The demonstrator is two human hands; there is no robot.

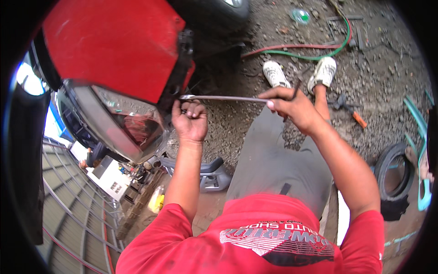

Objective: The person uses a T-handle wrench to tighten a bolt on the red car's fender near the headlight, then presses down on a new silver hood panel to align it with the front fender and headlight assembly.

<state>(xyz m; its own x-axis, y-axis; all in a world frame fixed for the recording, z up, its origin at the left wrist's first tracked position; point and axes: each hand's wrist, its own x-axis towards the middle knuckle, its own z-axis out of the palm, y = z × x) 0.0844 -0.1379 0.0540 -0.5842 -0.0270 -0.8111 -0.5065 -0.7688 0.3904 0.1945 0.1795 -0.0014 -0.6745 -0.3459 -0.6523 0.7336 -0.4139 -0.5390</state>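
A red car panel (114, 45) fills the upper left, with a black metal bracket (178, 75) along its right edge. A long metal bar (228, 98) runs horizontally, its left end at the lower part of the bracket. My right hand (292, 107) is closed on the bar's right end, where a thin dark piece sticks up. My left hand (190, 118) is just below the bar's left end and the bracket, fingers curled; what they hold, if anything, is too small and dark to make out.
A tire (214, 13) sits above. Red and green hoses (310, 57), tools (358, 118) and gravel are right of my shoes. A loose tire (383, 182) lies at right, a silver bumper (205, 180) below the car. A person (96, 155) is at far left.
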